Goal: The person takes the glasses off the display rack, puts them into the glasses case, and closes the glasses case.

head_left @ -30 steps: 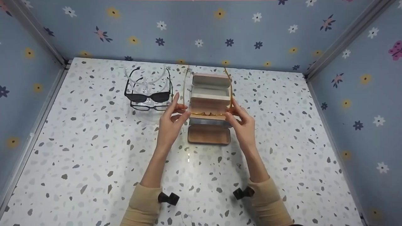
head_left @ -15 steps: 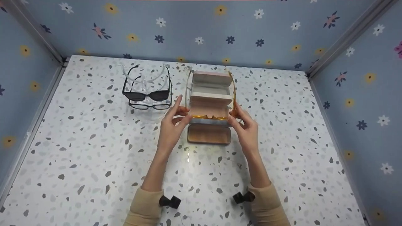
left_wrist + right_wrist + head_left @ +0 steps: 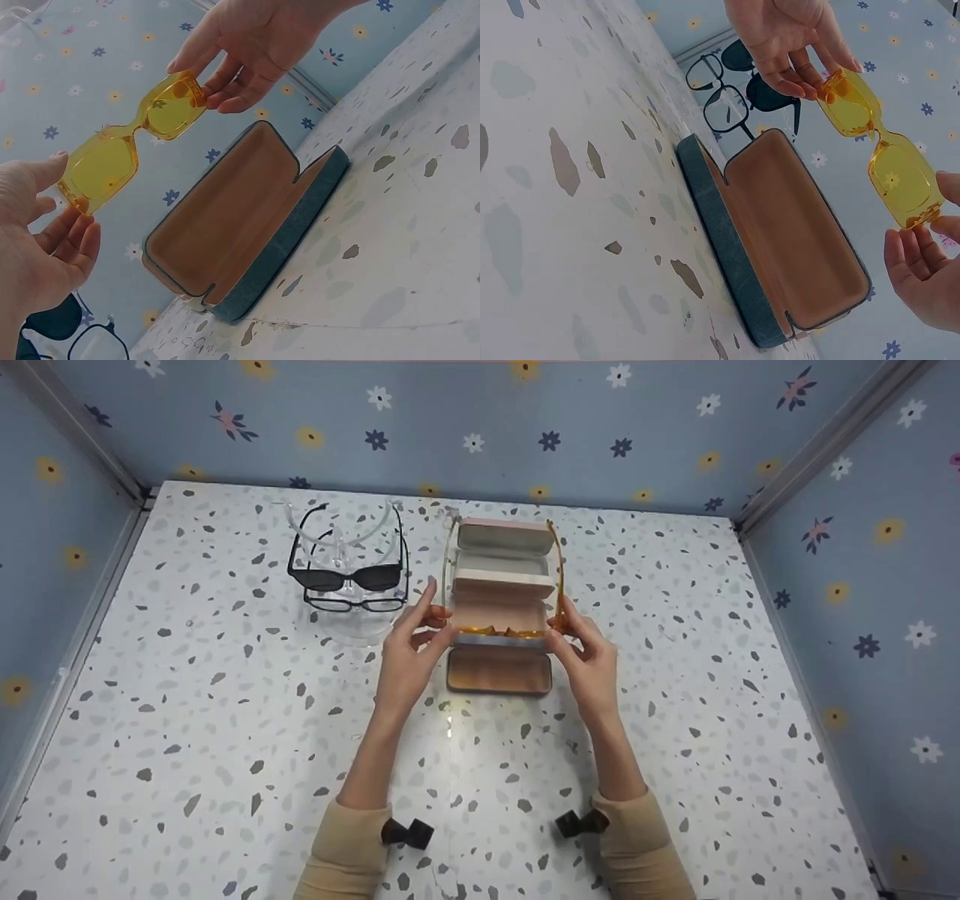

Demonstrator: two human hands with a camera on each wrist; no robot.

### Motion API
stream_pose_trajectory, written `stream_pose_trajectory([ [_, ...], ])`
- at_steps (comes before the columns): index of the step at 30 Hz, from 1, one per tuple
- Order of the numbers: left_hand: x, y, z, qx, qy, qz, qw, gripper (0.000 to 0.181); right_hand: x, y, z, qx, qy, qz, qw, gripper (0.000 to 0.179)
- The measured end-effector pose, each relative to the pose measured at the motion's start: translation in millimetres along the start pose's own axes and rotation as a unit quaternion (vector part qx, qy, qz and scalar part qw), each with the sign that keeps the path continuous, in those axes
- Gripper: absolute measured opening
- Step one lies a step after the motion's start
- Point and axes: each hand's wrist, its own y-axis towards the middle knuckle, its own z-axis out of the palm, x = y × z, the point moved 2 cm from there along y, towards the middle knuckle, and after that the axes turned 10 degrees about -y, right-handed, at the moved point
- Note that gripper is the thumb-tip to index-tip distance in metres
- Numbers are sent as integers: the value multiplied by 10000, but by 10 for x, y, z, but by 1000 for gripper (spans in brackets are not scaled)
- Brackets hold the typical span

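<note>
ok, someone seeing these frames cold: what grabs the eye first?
Probably the see-through yellow glasses, pinched at each end by fingers, bright against the flowered wall. Next, the brown-lined teal case standing open on the speckled table, mid-picture in the head view. Left of it there, dark sunglasses and a black-framed pair on what looks like a clear stand.

Yellow glasses (image 3: 120, 150): glossy, transparent plastic. Teal case (image 3: 229, 214): matt, leather-like shell, smooth lining. Counter (image 3: 225, 697): smooth, slightly glossy.
</note>
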Motion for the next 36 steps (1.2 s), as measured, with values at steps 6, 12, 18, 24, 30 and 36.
stream_pose_trajectory([
  [6, 2, -10, 14, -63, -55, 23, 10000, 65, -4, -5, -6, -9, 5, 38, 10000, 50],
  [12, 10, -22, 10, -131, -100, 52, 9999, 64, -7, -19, 0, 46, 45, 31, 10000, 51],
  [18, -4, -32, 19, -120, -100, 44, 9999, 63, 3, -22, -11, 30, 16, 56, 10000, 53],
  [24, -14, -49, 16, -56, -16, -3, 10000, 59, 6, -28, -24, 46, -27, 17, 10000, 52],
  [30, -10, -56, 13, 24, 42, -73, 10000, 58, 2, -45, -43, 89, -65, 7, 9999, 52],
  [36, -16, -65, -7, 165, 73, -73, 9998, 56, 5, -54, -69, 146, -68, -8, 9999, 52],
])
